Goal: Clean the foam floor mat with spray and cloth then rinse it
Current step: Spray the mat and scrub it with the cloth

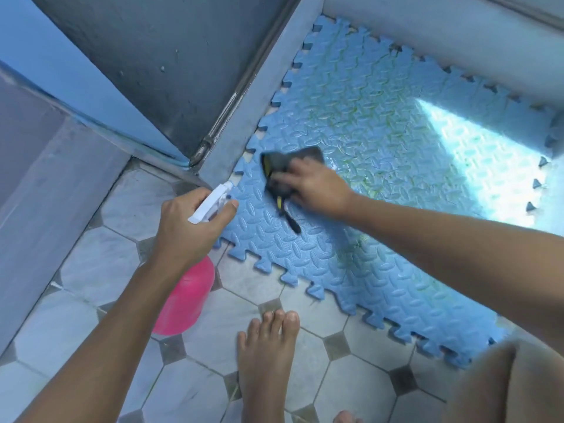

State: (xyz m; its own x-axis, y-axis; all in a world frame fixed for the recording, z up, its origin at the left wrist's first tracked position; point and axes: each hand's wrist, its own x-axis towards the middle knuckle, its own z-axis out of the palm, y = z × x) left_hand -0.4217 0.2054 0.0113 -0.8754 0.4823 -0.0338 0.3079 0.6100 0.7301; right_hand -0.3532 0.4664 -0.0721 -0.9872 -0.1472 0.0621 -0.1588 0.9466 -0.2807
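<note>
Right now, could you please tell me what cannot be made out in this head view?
All in the head view:
- Spray bottle: the left hand and forearm cover its neck and much of the pink body; any label is unseen.
- Cloth: partly under the right hand, and blurred.
- Foam mat: glare washes out its far right; a knee hides the near corner.

The left arm reaches forward from the lower left, and the left hand [189,221] grips the white trigger head of a pink plastic spray bottle [186,300], fingers curled round its neck and thumb along its side. The right arm comes in from the right side, stretched out almost straight. The right hand [317,187] lies palm down on a dark grey cloth with yellow trim [280,163], its fingers blurred.
</note>
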